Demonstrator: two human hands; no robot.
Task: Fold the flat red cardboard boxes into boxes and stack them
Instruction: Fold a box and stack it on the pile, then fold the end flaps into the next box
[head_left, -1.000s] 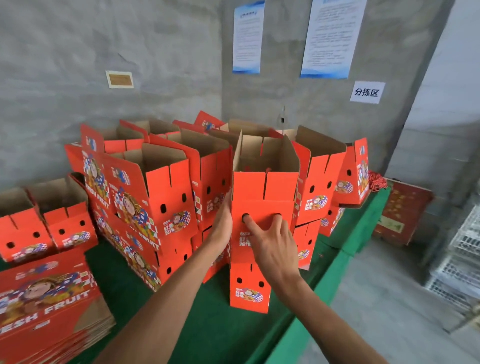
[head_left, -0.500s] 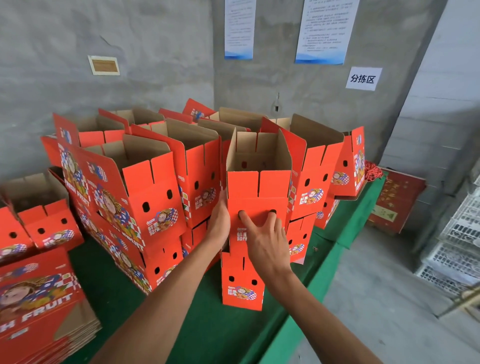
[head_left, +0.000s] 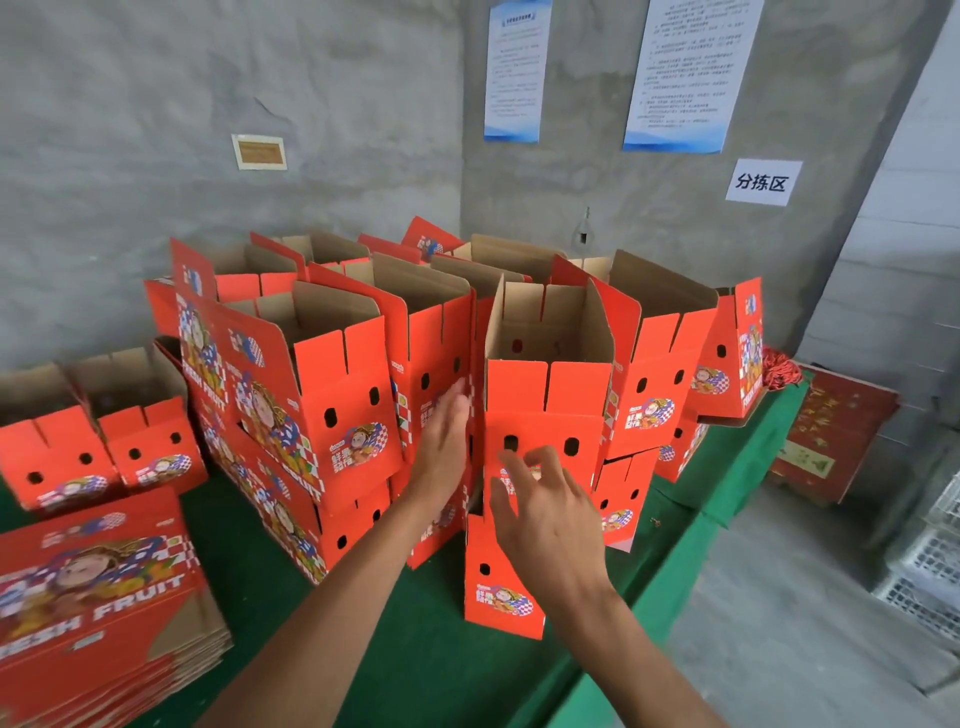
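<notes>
a: where's the box in hand right now?

b: the top box (head_left: 548, 395) sits upright on the lower box (head_left: 501, 582) at the front edge of the green table (head_left: 395, 649), open mouth up, flaps standing. that makes a stack of two, in line with the other stacks behind it.

a: and the hands — holding it?

b: neither has a grip. the right hand (head_left: 545, 514) hovers just in front of the box's red face, fingers spread and loosely bent, nothing in it. the left hand (head_left: 449, 431) lies flat, fingers straight, alongside the box's left wall; whether it's touching i can't tell, it's blurred.

a: why flat against the side like that?

b: my guess is it's squaring the top box over the lower one, nudging rather than gripping — a light stack like this would tip if squeezed or pulled.

a: how many folded ones are there?

b: the main cluster of folded boxes (head_left: 337, 395) is hard to count exactly; they overlap. i make out roughly eight or nine open tops, mostly on lower boxes. two more low boxes (head_left: 98, 447) sit apart at the left.

a: and flat ones left?

b: one pile of flat boxes (head_left: 104, 587) at the near left corner, many sheets deep by its edges, so plenty seems left to fold. two posters (head_left: 675, 73) hang on the wall.
</notes>
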